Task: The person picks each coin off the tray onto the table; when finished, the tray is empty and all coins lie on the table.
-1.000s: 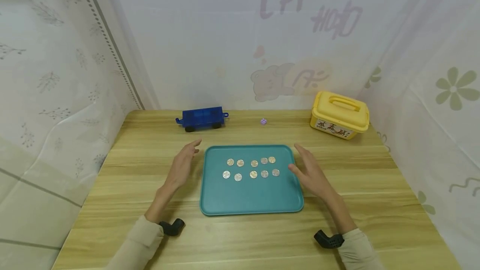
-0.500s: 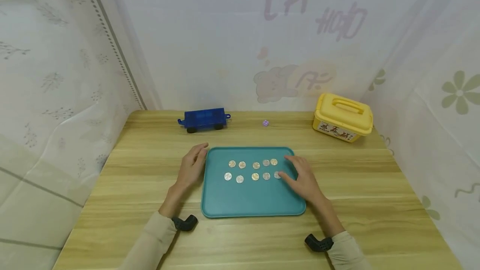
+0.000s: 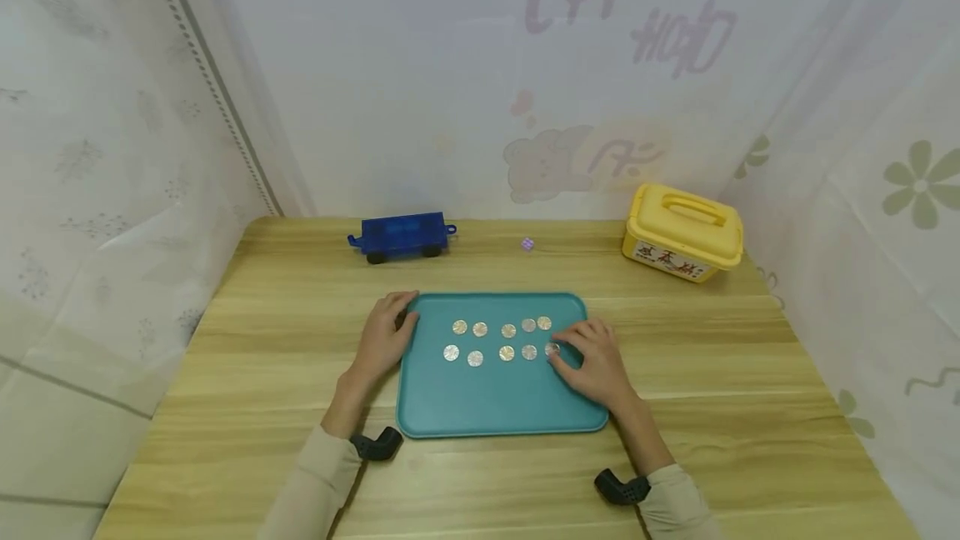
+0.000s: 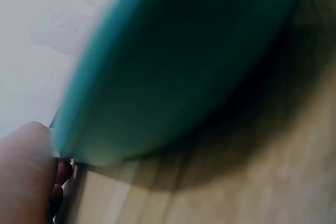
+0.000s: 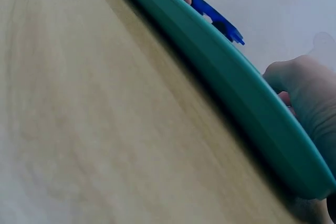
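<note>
A teal tray (image 3: 495,407) lies on the table, bearing two rows of gold and silver round coins (image 3: 507,352). My right hand (image 3: 596,361) reaches over the tray's right rim, with thumb and index finger on either side of the rightmost coin (image 3: 552,349) of the near row. The fingertips stand a little apart; whether they touch the coin is unclear. At the tray's far left corner, my left hand (image 3: 384,340) rests against the rim with thumb and fingertips. In the left wrist view, its thumb (image 4: 26,166) meets the tray edge (image 4: 79,108).
A blue toy wagon (image 3: 403,235) stands at the back left of the wooden table (image 3: 285,273). Near the back edge lies a small purple piece (image 3: 528,244). A yellow lidded box (image 3: 682,232) with a handle is at the back right, before the curtain (image 3: 420,65).
My right hand has come in from the tray's right side to the rightmost near coin, thumb and index drawing closer together. My left hand has moved right, onto the tray's rim.
</note>
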`<state>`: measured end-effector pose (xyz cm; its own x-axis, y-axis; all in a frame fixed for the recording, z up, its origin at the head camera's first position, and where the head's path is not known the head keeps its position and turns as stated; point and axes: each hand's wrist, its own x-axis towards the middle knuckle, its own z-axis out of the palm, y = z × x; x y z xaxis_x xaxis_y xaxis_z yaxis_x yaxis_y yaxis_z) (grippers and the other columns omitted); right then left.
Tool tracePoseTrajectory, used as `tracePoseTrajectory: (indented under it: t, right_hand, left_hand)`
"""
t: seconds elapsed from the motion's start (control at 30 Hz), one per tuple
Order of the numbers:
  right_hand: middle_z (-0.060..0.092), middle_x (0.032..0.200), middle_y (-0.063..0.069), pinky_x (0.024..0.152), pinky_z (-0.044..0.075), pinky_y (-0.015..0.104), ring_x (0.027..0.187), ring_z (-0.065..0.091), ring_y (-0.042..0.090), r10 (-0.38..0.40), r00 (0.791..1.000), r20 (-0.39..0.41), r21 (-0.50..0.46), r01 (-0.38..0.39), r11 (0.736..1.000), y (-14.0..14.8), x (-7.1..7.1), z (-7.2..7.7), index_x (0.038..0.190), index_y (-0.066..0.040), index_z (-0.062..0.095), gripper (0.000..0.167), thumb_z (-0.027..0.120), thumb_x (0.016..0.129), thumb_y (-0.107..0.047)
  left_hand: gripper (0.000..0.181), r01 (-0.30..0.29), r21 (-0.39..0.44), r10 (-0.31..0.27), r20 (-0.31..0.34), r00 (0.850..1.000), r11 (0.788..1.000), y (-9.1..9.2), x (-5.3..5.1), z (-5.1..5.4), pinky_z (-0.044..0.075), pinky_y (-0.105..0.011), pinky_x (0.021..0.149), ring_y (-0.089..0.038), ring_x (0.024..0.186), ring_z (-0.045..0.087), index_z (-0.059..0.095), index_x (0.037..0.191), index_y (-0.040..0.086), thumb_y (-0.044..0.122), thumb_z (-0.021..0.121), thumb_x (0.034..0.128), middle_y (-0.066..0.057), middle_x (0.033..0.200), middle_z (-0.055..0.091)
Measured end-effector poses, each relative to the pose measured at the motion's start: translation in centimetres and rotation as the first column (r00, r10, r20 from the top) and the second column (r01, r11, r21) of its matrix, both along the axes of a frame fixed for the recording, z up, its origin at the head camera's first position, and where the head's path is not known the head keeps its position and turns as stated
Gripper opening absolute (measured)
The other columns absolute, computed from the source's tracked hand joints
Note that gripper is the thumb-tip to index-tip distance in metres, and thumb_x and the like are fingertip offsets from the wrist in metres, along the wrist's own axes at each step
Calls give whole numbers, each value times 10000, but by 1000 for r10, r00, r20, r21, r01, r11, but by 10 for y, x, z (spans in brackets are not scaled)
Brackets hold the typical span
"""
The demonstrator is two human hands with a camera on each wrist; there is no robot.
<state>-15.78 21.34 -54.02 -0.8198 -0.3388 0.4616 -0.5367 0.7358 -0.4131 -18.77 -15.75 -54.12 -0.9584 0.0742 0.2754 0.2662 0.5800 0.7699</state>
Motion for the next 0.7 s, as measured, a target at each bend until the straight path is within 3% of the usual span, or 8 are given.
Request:
tracePoseTrajectory:
  t: [0.17,0.43,0.7]
  right_hand:
    - [679,922,-4,944,335,492,927,515,211,8,1000,-3,7,-8,1000,-1,-1,0,936,-172,768,172,819,788,-245]
    - [672,944,3,997,295,505,947,508,220,-6,996,92,5,5,1000,-3,-1,4,951,-161,709,189,818,814,-232]
    - [645,844,-41,979,296,507,860,520,153,16,999,32,-56,-14,998,-3,0,0,935,-173,680,178,815,819,-170]
  left_hand:
    - [377,7,-3,-7,7,1000,1000,-1,-1,2,460,-415,869,-290,1059,557,605,1346,5,111,609,984,-161,1308,619]
    - [374,-4,10,3,13,1000,1000,-2,-1,2,443,-402,839,-283,1000,536,609,1343,8,96,617,979,-159,1291,625]
    - [374,-2,-1,2,17,1000,1000,-3,-1,2,456,-421,865,-294,1030,551,609,1342,12,104,619,980,-158,1297,625]
